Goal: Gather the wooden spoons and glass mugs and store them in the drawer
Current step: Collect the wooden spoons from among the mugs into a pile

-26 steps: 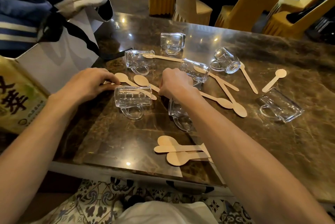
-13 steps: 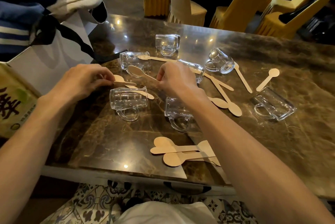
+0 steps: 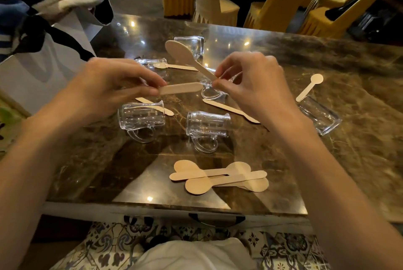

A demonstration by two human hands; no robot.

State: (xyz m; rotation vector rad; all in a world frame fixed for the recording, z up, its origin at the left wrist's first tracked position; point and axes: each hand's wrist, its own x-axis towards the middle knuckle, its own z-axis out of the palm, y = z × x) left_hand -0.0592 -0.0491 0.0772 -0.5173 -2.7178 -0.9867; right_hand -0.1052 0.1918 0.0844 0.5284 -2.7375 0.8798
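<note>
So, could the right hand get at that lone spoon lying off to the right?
Probably yes: the lone spoon lies uncovered on the table, nothing between it and the right hand. But its fingers are busy pinching another spoon.

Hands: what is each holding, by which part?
Left hand pinches a wooden spoon at a hidden end; right hand pinches a second spoon by its handle end.

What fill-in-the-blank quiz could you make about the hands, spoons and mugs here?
1. The right hand pinches a wooden spoon by its ____.
2. The glass mug nearest the person lies on its ____.
3. Counting the second spoon, pinched by the left hand, the spoons held above the table number ____.
Missing words: handle; side; two.
</note>
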